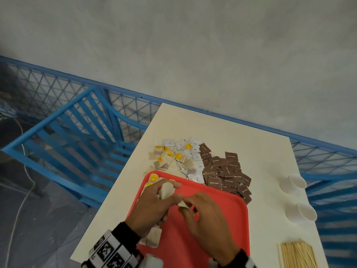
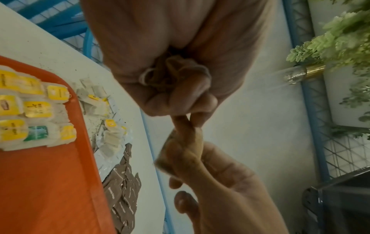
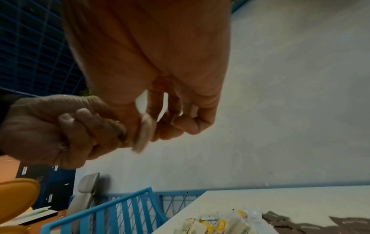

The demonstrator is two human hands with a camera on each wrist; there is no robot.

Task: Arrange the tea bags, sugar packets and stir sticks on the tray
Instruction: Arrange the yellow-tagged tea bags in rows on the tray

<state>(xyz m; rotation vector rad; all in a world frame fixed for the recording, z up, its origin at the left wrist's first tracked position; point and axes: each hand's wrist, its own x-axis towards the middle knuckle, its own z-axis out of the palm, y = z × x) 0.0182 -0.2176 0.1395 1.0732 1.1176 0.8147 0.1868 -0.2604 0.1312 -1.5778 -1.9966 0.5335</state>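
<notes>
Over the red tray [image 1: 222, 219] my left hand [image 1: 170, 190] grips a small bunch of tea bags [image 1: 166, 190]; their strings are bundled in its palm [image 2: 170, 74]. My right hand [image 1: 185, 204] pinches a single tea bag [image 1: 182, 204], seen edge-on in the right wrist view [image 3: 145, 133], right beside the left fingertips [image 2: 180, 121]. Tea bags with yellow tags [image 2: 30, 107] lie in rows in the tray's far left corner. Loose tea bags [image 1: 166, 157], white sugar packets [image 1: 195, 151] and brown sugar packets [image 1: 226, 171] are piled on the table beyond the tray. Stir sticks [image 1: 297, 254] lie at the near right.
Two white paper cups [image 1: 293, 182] [image 1: 301, 211] lie on their sides near the table's right edge. More tea bags [image 1: 153, 236] lie at the tray's near left edge under my left wrist. A blue chair [image 1: 77, 136] and blue mesh fence [image 1: 48, 89] stand left of the table.
</notes>
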